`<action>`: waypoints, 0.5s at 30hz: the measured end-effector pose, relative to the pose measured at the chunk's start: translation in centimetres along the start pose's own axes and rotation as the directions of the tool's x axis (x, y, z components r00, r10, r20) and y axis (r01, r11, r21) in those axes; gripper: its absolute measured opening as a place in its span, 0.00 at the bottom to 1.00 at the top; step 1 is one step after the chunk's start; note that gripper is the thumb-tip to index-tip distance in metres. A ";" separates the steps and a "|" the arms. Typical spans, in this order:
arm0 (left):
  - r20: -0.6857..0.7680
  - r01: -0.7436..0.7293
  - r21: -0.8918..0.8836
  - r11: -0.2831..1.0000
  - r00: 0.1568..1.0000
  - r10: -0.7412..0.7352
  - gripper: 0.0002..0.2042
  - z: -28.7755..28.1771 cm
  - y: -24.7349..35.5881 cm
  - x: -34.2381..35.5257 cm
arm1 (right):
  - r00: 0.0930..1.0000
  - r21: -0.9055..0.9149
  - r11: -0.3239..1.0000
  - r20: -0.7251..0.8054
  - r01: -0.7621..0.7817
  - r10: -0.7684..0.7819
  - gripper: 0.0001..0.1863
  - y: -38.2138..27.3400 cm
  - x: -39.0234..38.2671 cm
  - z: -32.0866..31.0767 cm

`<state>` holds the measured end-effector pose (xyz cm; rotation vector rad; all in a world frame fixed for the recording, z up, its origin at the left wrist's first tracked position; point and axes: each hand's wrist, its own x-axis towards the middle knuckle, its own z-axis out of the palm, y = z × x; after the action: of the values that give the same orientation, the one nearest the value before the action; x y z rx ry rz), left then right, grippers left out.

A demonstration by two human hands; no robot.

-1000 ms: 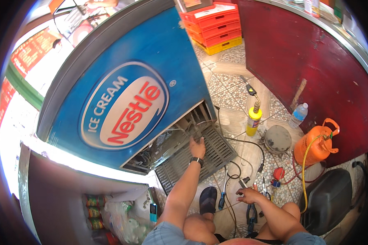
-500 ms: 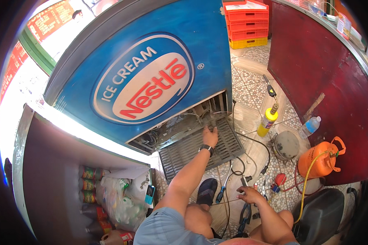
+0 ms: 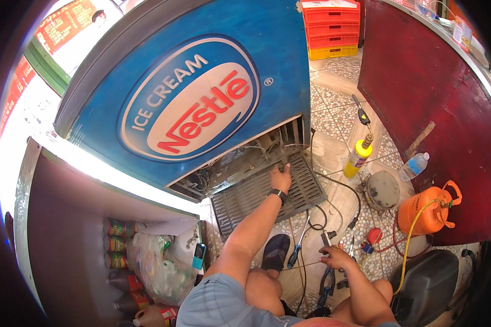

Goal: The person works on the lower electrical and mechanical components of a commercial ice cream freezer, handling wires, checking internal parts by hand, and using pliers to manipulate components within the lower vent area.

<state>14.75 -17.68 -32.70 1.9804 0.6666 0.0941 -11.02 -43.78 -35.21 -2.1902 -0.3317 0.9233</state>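
A black slatted vent grille [image 3: 245, 203] leans tilted in front of the open bottom compartment [image 3: 256, 155] of a blue chest freezer [image 3: 286, 49]. My left hand [image 3: 280, 179], a watch on its wrist, is closed on the grille's upper edge; its fingertips are partly hidden. Dusty parts and thin wires show inside the compartment. My right hand [image 3: 337, 257] hovers by my knee with its fingers apart, holding nothing. Close below it on the floor lie dark-handled pliers [image 3: 326, 286]. A blue-handled screwdriver [image 3: 295, 255] lies between my foot and the right hand.
Right of the grille stand a yellow gas torch [image 3: 358, 158], a round dark metal canister [image 3: 382, 192], a water bottle [image 3: 414, 167] and an orange gas cylinder [image 3: 428, 210] with a yellow hose. Black cable [image 3: 343, 185] crosses the floor. A shelf at left holds a bottle-filled plastic bag [image 3: 161, 267].
The view has shifted slightly. My left hand stays at the grille's upper edge, and my right hand remains beside the knee with only a slight change in its fingers.
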 end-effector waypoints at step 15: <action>0.133 -0.161 0.193 0.968 0.982 0.137 0.32 -0.3 -2.4 0.4 | 0.999 0.041 0.999 0.043 -0.025 0.023 0.26 -0.6 0.5 -0.1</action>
<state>14.01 -16.35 -34.67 2.2134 0.4641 -0.0008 -10.57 -43.16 -34.94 -2.1431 -0.3039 0.9828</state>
